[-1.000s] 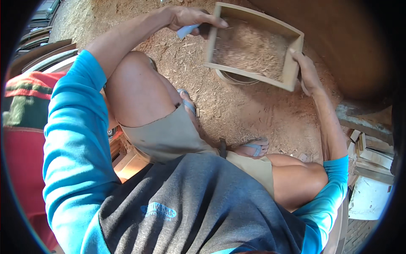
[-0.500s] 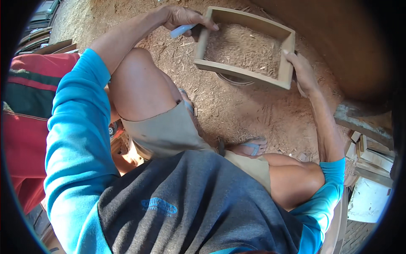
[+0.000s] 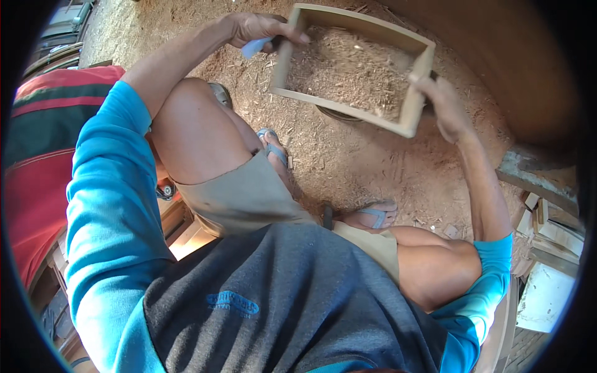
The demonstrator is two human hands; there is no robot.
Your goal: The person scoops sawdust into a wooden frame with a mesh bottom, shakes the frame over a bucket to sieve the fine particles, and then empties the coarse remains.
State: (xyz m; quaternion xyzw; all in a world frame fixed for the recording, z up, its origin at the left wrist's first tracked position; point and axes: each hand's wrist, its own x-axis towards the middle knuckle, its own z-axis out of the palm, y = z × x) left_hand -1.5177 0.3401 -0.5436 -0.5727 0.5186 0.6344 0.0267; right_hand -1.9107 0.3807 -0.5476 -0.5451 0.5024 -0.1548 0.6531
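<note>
Both my hands grip a shallow rectangular wooden box (image 3: 360, 112) at its two short ends. My left hand (image 3: 264, 30) is closed on the left end, thumb over the rim. A pale blue piece (image 3: 255, 47) juts from under that hand; its kind is unclear. Closed on the right end is my right hand (image 3: 444, 105), thumb on the rim. Sawdust and wood shavings (image 3: 354, 71), partly smeared by motion, show inside the walls. What forms the bottom cannot be made out. Beneath the near wall, the dark rim of a round container (image 3: 339, 115) peeks out, mostly hidden.
Shavings cover the dirt ground (image 3: 348, 161) around my sandalled feet (image 3: 373, 215). A large brown surface (image 3: 491, 56) rises at the far right. Wood offcuts (image 3: 547, 233) and a white panel (image 3: 546, 297) lie to the right; red and dark cloth (image 3: 56, 143) is at my left.
The box has shifted left, its near right corner coming slightly nearer to me. Both hands moved with it and kept their hold.
</note>
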